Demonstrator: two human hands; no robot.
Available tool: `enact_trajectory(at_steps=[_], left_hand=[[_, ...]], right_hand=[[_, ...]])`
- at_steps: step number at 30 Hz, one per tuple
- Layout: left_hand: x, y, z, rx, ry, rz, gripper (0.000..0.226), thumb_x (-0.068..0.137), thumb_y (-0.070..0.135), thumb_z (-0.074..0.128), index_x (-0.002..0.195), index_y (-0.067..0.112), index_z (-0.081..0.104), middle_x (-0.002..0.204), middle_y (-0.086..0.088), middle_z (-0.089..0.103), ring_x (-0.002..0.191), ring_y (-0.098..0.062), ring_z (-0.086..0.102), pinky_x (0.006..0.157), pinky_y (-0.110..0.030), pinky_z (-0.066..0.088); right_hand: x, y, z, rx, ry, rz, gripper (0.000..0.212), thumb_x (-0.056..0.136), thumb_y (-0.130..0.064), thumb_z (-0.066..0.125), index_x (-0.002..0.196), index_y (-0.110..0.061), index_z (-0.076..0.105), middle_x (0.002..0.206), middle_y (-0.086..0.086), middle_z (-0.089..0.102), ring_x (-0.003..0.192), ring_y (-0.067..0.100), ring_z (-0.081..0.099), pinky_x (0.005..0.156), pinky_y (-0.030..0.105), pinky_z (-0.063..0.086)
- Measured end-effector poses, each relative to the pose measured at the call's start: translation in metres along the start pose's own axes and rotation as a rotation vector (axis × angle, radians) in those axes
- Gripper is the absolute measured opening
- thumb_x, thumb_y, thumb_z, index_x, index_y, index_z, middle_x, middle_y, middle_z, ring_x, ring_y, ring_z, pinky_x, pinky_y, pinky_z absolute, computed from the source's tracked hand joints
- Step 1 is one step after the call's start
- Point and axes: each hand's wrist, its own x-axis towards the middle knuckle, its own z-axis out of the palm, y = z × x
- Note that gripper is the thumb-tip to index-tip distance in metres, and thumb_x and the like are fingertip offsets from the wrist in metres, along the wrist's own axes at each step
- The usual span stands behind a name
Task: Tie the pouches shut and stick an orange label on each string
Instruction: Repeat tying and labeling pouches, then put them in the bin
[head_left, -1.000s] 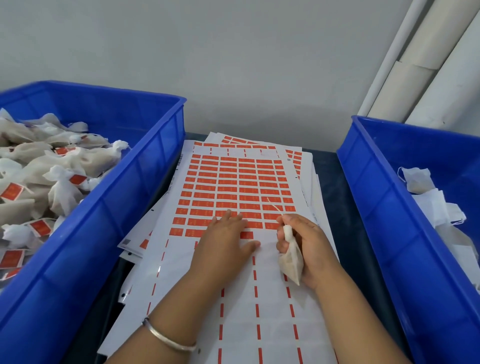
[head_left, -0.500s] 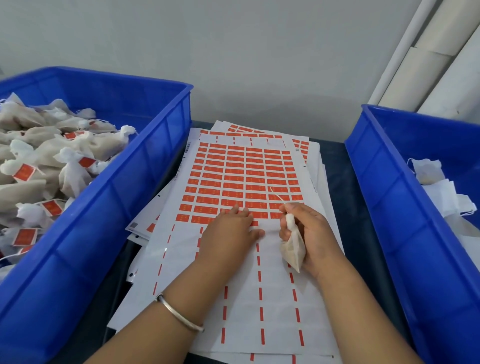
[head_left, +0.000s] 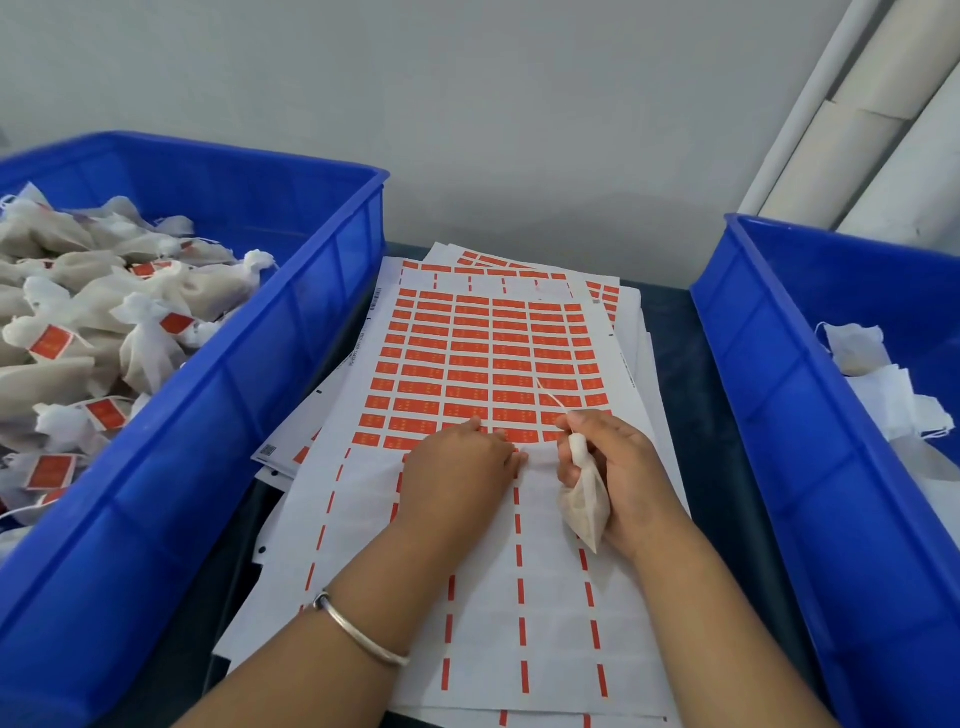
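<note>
In the lower middle of the frame the left hand (head_left: 460, 467), with a thin silver metal bangle (head_left: 358, 631) on its wrist, lies on the white backing sheet of orange rectangular labels (head_left: 488, 364). Its fingers (head_left: 475, 427) are bent down onto the nearest remaining row of labels, apparently working one loose; whether a label is already lifted I cannot tell, since the hand hides that spot.

Just right of it, the right hand (head_left: 615, 473) is curled closed around the gathered neck of a small beige filled fabric pouch (head_left: 584, 506), whose body hangs toward the bottom of the frame. Its thin white string (head_left: 551, 399) sticks up and away over the sheet.

The likely troubles: a label could tear or fold onto itself as it peels, because only one hand works it and nothing else pins the sheet. The free string end is loose and could wander, so the label may catch the pouch cloth or the fingers instead. A slack hold at the neck might let the tie loosen.

Farther off, at the left edge, a blue plastic crate (head_left: 291, 332) holds many tied, labelled pouches (head_left: 93, 332). At the right edge a second blue plastic crate (head_left: 779, 364) holds white pouches (head_left: 878, 374) with no labels visible. The dark table (head_left: 670, 332) runs between the crates.
</note>
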Motion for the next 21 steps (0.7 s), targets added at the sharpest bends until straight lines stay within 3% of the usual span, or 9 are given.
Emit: enact_trajectory(at_steps=[7, 10, 12, 18, 21], left_hand=[[0.001, -0.001, 0.005, -0.154, 0.131, -0.041, 0.032, 0.096, 0.039, 0.044, 0.117, 0.026, 0.064, 0.124, 0.008, 0.061, 0.111, -0.012, 0.057, 0.098, -0.027, 0.041], [0.002, -0.001, 0.006, -0.186, 0.186, -0.096, 0.024, 0.095, 0.036, 0.047, 0.098, 0.024, 0.068, 0.094, 0.006, 0.066, 0.073, -0.009, 0.056, 0.074, -0.014, 0.041], [0.002, -0.004, 0.006, -0.297, 0.224, -0.182, 0.020, 0.094, 0.037, 0.050, 0.085, 0.025, 0.064, 0.079, 0.010, 0.061, 0.061, -0.007, 0.051, 0.060, -0.010, 0.034], [0.007, -0.011, 0.004, -0.664, 0.324, -0.400, 0.012, 0.090, 0.037, 0.056, 0.080, 0.031, 0.056, 0.068, 0.024, 0.049, 0.059, -0.004, 0.053, 0.052, -0.006, 0.029], [0.009, -0.008, 0.006, -0.694, 0.330, -0.409, 0.011, 0.090, 0.037, 0.056, 0.080, 0.032, 0.056, 0.068, 0.024, 0.050, 0.059, -0.005, 0.054, 0.052, -0.008, 0.031]], right_hand=[[0.000, 0.001, 0.001, -0.016, -0.002, -0.015, 0.015, 0.089, -0.034, 0.062, 0.095, -0.026, 0.072, 0.098, 0.002, 0.074, 0.069, 0.016, 0.070, 0.056, 0.021, 0.052], [0.002, 0.002, 0.002, -0.075, 0.019, -0.068, 0.012, 0.087, -0.028, 0.064, 0.085, -0.031, 0.076, 0.096, -0.005, 0.074, 0.080, 0.017, 0.071, 0.064, 0.025, 0.055], [0.003, 0.002, 0.003, -0.089, 0.014, -0.119, 0.018, 0.088, -0.020, 0.064, 0.080, -0.031, 0.076, 0.092, -0.006, 0.074, 0.078, 0.017, 0.068, 0.073, 0.027, 0.055], [0.002, -0.002, 0.000, -0.215, 0.007, -0.235, 0.023, 0.091, -0.022, 0.062, 0.077, -0.036, 0.073, 0.091, -0.013, 0.072, 0.081, 0.016, 0.068, 0.075, 0.025, 0.055], [-0.001, 0.000, 0.005, -0.470, -0.025, -0.320, 0.022, 0.092, -0.016, 0.060, 0.080, -0.032, 0.068, 0.089, -0.026, 0.067, 0.088, 0.000, 0.063, 0.071, 0.011, 0.051]])
